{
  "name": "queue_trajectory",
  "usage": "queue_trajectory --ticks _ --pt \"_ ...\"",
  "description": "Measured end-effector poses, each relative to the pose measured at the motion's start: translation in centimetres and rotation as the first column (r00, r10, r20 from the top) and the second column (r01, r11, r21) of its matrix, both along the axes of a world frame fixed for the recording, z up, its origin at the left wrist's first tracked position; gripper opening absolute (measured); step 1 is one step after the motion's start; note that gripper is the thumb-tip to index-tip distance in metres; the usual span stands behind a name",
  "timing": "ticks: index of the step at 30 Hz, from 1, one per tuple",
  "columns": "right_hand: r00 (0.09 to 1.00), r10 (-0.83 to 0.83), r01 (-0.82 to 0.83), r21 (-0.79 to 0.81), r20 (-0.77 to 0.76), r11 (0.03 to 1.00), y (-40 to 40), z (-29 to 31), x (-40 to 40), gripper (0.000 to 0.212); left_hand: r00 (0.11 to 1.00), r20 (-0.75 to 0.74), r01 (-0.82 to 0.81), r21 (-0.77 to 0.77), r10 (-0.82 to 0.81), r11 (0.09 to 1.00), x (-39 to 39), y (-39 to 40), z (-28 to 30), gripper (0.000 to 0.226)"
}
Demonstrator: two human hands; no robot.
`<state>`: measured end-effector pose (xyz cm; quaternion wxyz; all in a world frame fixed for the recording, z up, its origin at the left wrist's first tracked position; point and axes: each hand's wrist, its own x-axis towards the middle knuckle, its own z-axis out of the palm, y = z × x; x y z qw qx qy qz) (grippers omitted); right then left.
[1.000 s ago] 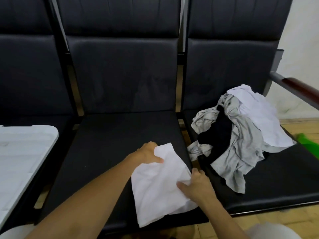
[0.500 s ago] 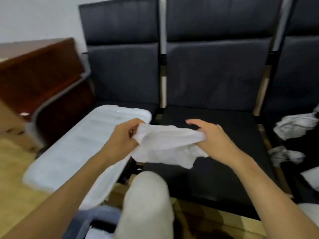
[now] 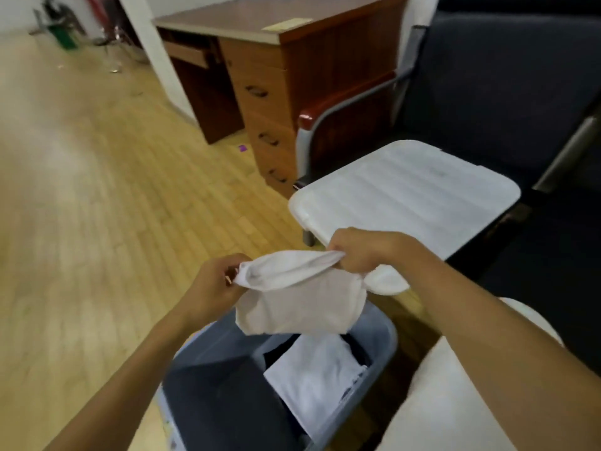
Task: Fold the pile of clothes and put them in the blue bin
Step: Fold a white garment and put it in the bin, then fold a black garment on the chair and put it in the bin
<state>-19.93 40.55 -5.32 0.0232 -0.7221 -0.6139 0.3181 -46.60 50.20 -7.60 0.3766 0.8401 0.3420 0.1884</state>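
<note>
Floorboards [image 3: 97, 206] of pale wood are filling the left side of the view, with some blurred clutter lying far off in the top left corner. Further right, a brown wooden desk [image 3: 292, 60] with a stack of drawers is standing against the wall.

Low in the middle, the left hand [image 3: 211, 288] is pinching one end of a white cloth [image 3: 292, 301], its fingers curled tight round the bunched edge, so this grip is closed on the fabric. The cloth is stretching across to the right hand [image 3: 364, 252], which is clutching the other end in a closed fist, this grip also closed on the fabric. Between the two hands the top edge is running as a folded band, slightly higher on the right, and the rest is hanging down in a loose flap.

Directly below the hanging cloth, the blue bin [image 3: 383, 340] is sitting on the floor. Inside it a folded white garment [image 3: 318, 379] is lying on the right, with dark clothing [image 3: 221, 402] beside it on the left. The held cloth is hovering above the bin's far rim, not touching the things inside.

Behind the right hand, a white lid [image 3: 422, 193] is resting on the seat of a dark chair [image 3: 504, 92] with a metal armrest. At the lower right, the person's knee [image 3: 439, 402] in pale cloth is showing just beside the bin.
</note>
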Motion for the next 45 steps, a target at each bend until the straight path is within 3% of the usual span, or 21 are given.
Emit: queue_trajectory --ticks 1,4,7,9,11,13,15,19,24,27,29,34,37,40,45 --pt "1.000 0.018 -0.018 -0.018 0.015 1.000 0.8 -0.7 -1.0 0.032 0.998 -0.036 -0.043 -0.007 0.042 0.999 -1.0 0.5 -1.2 0.007" --pt "0.999 0.034 -0.034 -0.026 -0.008 0.999 2.7 -2.5 -3.3 0.043 0.987 -0.087 -0.134 0.006 0.134 0.991 -2.8 1.1 -3.8 0.020" --pt "0.999 0.040 -0.040 -0.020 -0.013 0.999 3.2 -4.4 -4.1 0.037 0.987 -0.067 -0.147 -0.022 0.145 0.989 -3.4 -0.1 -5.6 0.021" --pt "0.996 0.083 -0.081 -0.075 0.016 0.994 2.2 -6.0 -4.1 0.032 0.995 -0.090 -0.056 -0.069 0.049 0.996 -4.0 -1.3 -7.2 0.027" --pt "0.977 0.186 -0.152 -0.279 0.100 0.948 0.8 -7.8 -3.6 0.020 0.967 -0.210 0.113 -0.166 -0.147 0.980 -4.8 -2.4 -9.2 0.035" --pt "0.946 0.284 -0.179 -0.479 0.157 0.860 -1.2 -9.4 -2.6 0.047 0.880 -0.348 0.235 -0.274 -0.323 0.933 -4.9 -3.3 -10.7 0.048" --pt "0.944 0.290 -0.171 -0.516 0.159 0.839 -2.8 -9.5 -1.5 0.049 0.857 -0.377 0.267 -0.256 -0.350 0.929 -3.7 -3.5 -11.0 0.045" --pt "0.981 0.166 -0.123 -0.348 0.096 0.929 -4.7 -6.5 0.0 0.038 0.914 -0.282 0.262 -0.137 -0.291 0.955 1.7 -3.4 -8.7 0.021" --pt "1.000 -0.018 0.019 -0.051 0.020 0.998 -9.2 -1.2 3.6 0.029 0.922 -0.157 0.348 -0.062 -0.354 0.935 12.9 -5.8 -3.7 0.008" --pt "0.978 -0.204 0.210 0.139 -0.051 0.968 -15.3 1.3 8.0 0.020 0.865 -0.082 0.494 -0.026 -0.494 0.869 21.8 -9.6 -1.1 0.007" --pt "0.931 -0.353 0.366 0.214 -0.094 0.906 -19.4 1.9 10.9 0.029 0.828 -0.044 0.560 -0.003 -0.559 0.829 27.0 -13.0 0.2 0.013" --pt "0.676 -0.735 0.715 0.283 -0.047 0.639 -34.4 -0.4 19.2 0.022 0.652 -0.081 0.757 0.011 -0.754 0.654 39.2 -25.7 1.3 0.014" --pt "0.319 -0.933 0.837 0.413 0.165 0.359 -45.8 -4.9 22.2 0.017 0.568 -0.065 0.820 -0.045 -0.821 0.571 44.0 -32.2 0.2 0.014" --pt "-0.055 -0.944 0.929 0.363 0.325 0.071 -54.2 -8.0 22.6 0.043 0.476 -0.114 0.871 -0.079 -0.872 0.485 46.8 -36.3 -1.1 0.012" --pt "-0.355 -0.876 0.908 0.343 0.325 -0.241 -62.1 -9.6 22.5 0.067 0.430 -0.153 0.890 -0.093 -0.890 0.446 50.3 -40.3 -3.7 0.015"
